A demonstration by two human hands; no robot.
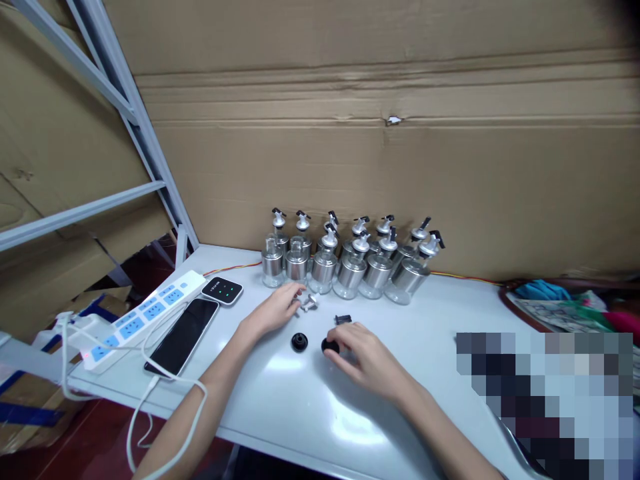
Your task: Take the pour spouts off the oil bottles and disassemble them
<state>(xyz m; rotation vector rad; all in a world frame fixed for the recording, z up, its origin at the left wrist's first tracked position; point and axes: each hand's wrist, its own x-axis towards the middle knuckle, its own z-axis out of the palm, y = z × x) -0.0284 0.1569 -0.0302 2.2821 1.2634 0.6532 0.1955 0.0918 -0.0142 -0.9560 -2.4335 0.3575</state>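
My left hand (280,308) is at mid-table with curved fingers and a gap between thumb and forefinger. Its fingertips are beside small silver pourer spouts (311,302); whether they touch is unclear. My right hand (367,353) pinches a round black cap (329,346), partly hidden by the fingers, low over the table. Another round black cap (299,342) with a raised centre lies between the hands. A small black lever piece (343,319) rests just beyond my right fingers. Behind, glass bottles with metal sleeves (324,268) stand in two rows, most topped with silver spouts; two in front have none.
At left on the white table (280,400) are a power strip (150,313), a phone (185,337) and a small black device (223,291). A white cable (200,413) loops over my left forearm. A cardboard wall (350,173) backs the table; a tray of cloths (545,303) is at right.
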